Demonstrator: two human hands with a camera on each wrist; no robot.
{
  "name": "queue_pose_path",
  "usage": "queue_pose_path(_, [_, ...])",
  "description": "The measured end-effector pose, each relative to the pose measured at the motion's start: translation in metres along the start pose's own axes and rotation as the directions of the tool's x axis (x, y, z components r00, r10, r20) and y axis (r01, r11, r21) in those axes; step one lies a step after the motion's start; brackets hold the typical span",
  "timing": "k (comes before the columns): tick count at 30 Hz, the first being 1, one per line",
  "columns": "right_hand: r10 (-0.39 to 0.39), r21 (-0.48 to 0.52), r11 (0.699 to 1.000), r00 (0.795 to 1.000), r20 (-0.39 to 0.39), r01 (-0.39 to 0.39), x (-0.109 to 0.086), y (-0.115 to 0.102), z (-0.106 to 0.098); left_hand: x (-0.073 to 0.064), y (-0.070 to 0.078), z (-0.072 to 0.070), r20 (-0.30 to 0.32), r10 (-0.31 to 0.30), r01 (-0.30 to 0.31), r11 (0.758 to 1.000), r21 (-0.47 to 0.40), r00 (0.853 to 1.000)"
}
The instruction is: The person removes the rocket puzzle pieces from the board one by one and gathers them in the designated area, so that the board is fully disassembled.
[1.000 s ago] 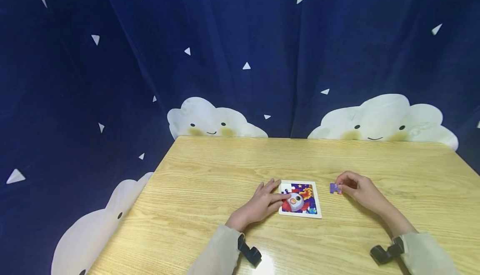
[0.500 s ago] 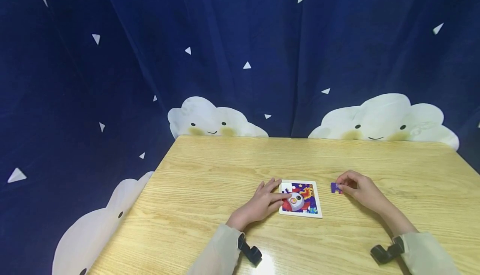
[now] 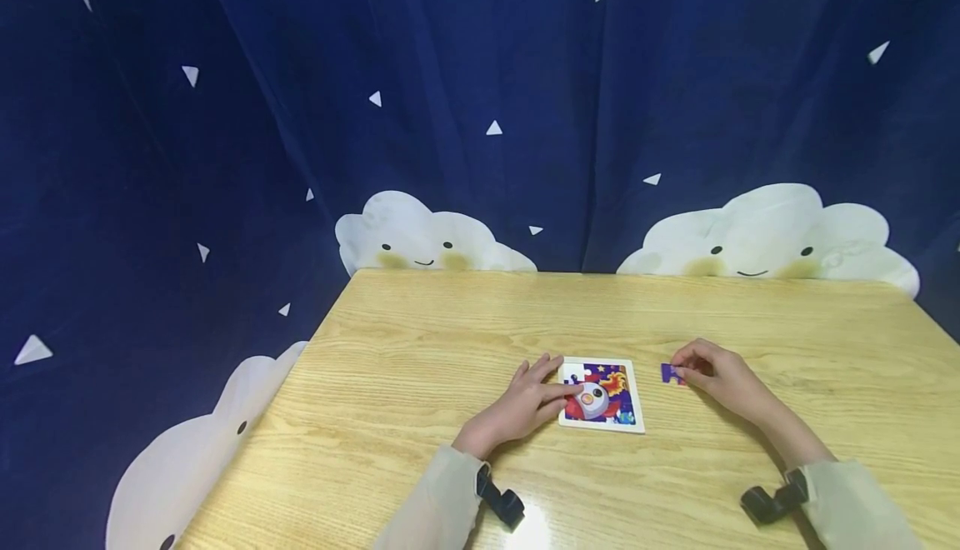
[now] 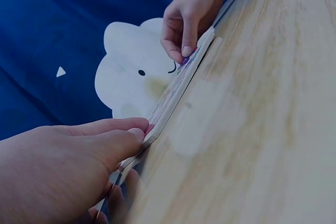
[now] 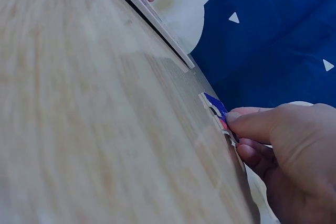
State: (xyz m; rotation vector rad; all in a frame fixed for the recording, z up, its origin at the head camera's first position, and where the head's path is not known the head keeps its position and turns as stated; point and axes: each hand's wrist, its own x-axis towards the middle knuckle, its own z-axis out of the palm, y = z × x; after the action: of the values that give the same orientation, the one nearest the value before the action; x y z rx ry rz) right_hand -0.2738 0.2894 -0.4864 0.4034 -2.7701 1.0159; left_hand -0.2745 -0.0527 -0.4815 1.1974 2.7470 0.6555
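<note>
A jigsaw puzzle [image 3: 617, 407] in a white square frame lies flat on the table, showing a round penguin-like face on purple; its upper left corner shows a white gap. My left hand [image 3: 521, 404] rests at the frame's left side, fingers spread, one fingertip on the picture. In the left wrist view, the thumb and a finger of my left hand [image 4: 79, 156] touch the frame's near corner. To the right of the frame, my right hand [image 3: 722, 377] pinches a purple puzzle piece [image 3: 670, 374] with some red. The right wrist view shows this puzzle piece [image 5: 215, 107] between thumb and fingers, close to the tabletop.
The wooden table [image 3: 420, 350] reaches back to a dark blue curtain [image 3: 450, 50] printed with white triangles and smiling clouds. Black camera mounts [image 3: 501, 504] sit on both wrists over light sleeves [image 3: 855, 504].
The piece in my right hand has turned slightly, its notched edge now facing the near side. My left hand stays on the puzzle frame.
</note>
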Motion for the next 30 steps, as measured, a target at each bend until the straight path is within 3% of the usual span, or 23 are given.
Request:
queue_pose_path(7, [-0.054, 0.018, 0.998, 0.998, -0.035, 0.055, 0.000, 0.001, 0.002, 0.000, -0.001, 0.000, 0.002, -0.003, 0.003, 1.000, -0.001, 1.000])
queue_pose_path(21, [0.020, 0.016, 1.000, 0.997, -0.074, -0.019, 0.000, 0.005, 0.003, 0.001, -0.002, 0.000, 0.018, -0.012, 0.012, 1.000, -0.009, 1.000])
queue_pose_path(30, [-0.042, 0.078, 0.996, 0.997, -0.064, 0.047, 0.005, -0.009, 0.011, 0.001, -0.001, 0.000, 0.020, -0.018, 0.018, 1.000, -0.005, 1.000])
